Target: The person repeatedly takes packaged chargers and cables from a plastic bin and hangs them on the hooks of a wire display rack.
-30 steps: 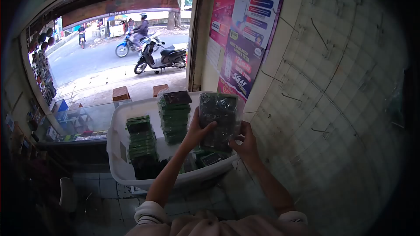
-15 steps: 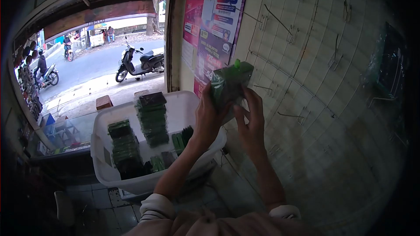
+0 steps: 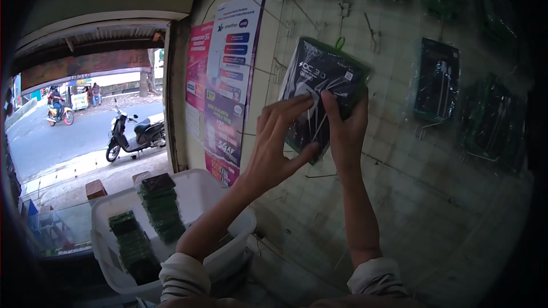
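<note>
A dark charger package (image 3: 319, 74) with "QC 3.0" on its front, green sides and a clear plastic wrap is held up before the wire wall rack. A green hanging loop (image 3: 340, 43) sticks out of its top. My left hand (image 3: 279, 137) is closed on its lower left, fingers over the front and thumb by the bottom edge. My right hand (image 3: 347, 128) grips the right side, thumb across the front, its other fingers mostly hidden behind. Rack hooks stand around the package; whether it touches one I cannot tell.
A white plastic tub (image 3: 100, 239) at lower left holds stacks of green packages (image 3: 160, 205). Similar packs hang on the wire rack, at the top and a dark pack (image 3: 436, 80) at right. Posters (image 3: 231, 80) cover the wall by the doorway. Outside stands a scooter (image 3: 134, 131).
The package has been raised and turned so its printed front faces me. My view has tilted up and shifted right, showing more hanging packs. Both hands have changed their hold.
</note>
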`<state>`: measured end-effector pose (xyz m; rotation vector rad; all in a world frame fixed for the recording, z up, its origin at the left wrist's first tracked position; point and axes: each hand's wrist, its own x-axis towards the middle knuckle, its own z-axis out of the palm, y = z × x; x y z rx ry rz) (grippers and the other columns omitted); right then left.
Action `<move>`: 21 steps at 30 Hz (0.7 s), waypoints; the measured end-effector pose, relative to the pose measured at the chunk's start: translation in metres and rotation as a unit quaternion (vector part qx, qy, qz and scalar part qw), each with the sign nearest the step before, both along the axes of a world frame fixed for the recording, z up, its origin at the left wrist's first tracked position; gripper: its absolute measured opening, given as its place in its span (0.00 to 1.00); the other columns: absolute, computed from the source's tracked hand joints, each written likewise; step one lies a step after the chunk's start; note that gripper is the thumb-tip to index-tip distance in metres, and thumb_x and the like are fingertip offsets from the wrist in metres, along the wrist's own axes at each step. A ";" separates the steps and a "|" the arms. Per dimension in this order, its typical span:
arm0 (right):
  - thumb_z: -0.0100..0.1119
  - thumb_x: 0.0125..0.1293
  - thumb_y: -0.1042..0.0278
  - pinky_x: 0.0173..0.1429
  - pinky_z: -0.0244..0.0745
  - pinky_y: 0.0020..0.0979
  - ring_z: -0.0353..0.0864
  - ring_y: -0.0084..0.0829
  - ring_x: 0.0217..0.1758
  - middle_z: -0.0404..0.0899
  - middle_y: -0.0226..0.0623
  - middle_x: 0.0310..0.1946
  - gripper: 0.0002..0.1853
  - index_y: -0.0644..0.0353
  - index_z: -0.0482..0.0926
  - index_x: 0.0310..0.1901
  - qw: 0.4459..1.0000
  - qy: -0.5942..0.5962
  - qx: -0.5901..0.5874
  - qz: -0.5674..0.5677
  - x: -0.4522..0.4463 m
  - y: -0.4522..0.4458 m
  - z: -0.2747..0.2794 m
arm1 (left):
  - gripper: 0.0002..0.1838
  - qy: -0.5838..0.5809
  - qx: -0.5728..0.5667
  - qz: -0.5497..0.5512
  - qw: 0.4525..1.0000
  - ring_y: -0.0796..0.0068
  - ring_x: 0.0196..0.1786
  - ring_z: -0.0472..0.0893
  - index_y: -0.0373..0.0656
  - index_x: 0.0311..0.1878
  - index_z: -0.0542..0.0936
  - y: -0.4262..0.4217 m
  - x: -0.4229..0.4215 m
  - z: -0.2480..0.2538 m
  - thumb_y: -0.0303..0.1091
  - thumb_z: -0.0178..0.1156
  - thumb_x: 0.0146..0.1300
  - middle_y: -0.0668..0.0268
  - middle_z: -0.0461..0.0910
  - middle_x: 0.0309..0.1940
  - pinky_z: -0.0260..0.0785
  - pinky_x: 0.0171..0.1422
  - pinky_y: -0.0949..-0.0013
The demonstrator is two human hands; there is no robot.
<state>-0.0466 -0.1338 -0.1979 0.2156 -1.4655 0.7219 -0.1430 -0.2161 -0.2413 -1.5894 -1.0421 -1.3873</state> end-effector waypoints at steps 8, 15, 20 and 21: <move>0.59 0.55 0.62 0.42 0.73 0.26 0.76 0.31 0.39 0.70 0.46 0.43 0.35 0.60 0.49 0.58 0.997 -0.077 -0.019 0.023 0.027 0.058 0.118 | 0.38 -0.109 -0.062 -0.362 0.924 0.62 0.59 0.63 0.44 0.65 0.53 0.076 0.002 0.154 0.42 0.59 0.55 0.52 0.61 0.57 0.53 0.63 0.67; 0.60 0.51 0.62 0.39 0.75 0.28 0.75 0.32 0.42 0.68 0.48 0.44 0.38 0.59 0.47 0.59 0.988 -0.126 -0.086 0.004 0.030 0.082 0.142 | 0.37 -0.138 -0.128 -0.402 0.896 0.70 0.50 0.71 0.45 0.66 0.51 0.126 -0.011 0.178 0.40 0.58 0.57 0.55 0.66 0.53 0.66 0.52 0.72; 0.60 0.51 0.61 0.42 0.73 0.28 0.75 0.32 0.43 0.69 0.47 0.44 0.38 0.61 0.49 0.59 0.991 -0.115 -0.068 -0.031 0.023 0.102 0.138 | 0.38 -0.136 -0.112 -0.408 0.896 0.71 0.49 0.72 0.44 0.65 0.52 0.139 -0.015 0.170 0.41 0.59 0.56 0.55 0.67 0.51 0.66 0.51 0.72; 0.60 0.51 0.61 0.42 0.73 0.28 0.75 0.32 0.43 0.69 0.47 0.44 0.38 0.62 0.50 0.59 0.991 -0.113 -0.067 -0.042 0.023 0.103 0.136 | 0.37 -0.138 -0.119 -0.403 0.897 0.71 0.49 0.73 0.46 0.65 0.52 0.141 -0.016 0.168 0.41 0.59 0.57 0.55 0.67 0.52 0.66 0.51 0.72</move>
